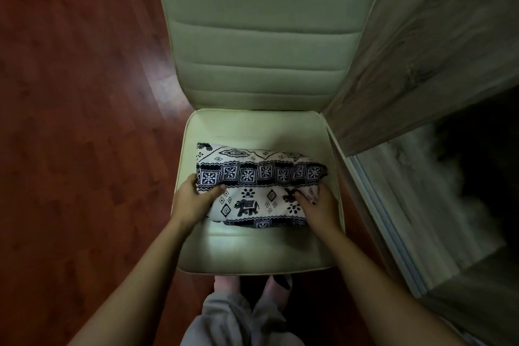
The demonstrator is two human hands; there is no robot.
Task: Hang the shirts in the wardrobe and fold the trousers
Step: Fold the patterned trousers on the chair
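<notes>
Head view looks straight down on one pair of patterned trousers [258, 177], black and white with elephant and flower motifs, lying folded into a compact bundle on the seat of a single pale padded chair [252, 250]. The bundle sits across the middle of the seat, and bare cushion shows in front of it and behind it. Two hands are on it, one at each end. The left hand [193, 202] grasps the left end, its thumb [217, 189] lying on top of the cloth and its fingers wrapped round the edge. The right hand [318, 205] grasps the right end, its fingers curled down into the fabric. Both forearms are bare. The chair's ribbed backrest [261, 36] rises at the top of the picture. Reddish wooden floor [70, 121] fills the left side. One grey wood-grain wardrobe door [421, 50] stands just beside the chair on the right. Two feet [227, 284] show under the seat's front edge.
</notes>
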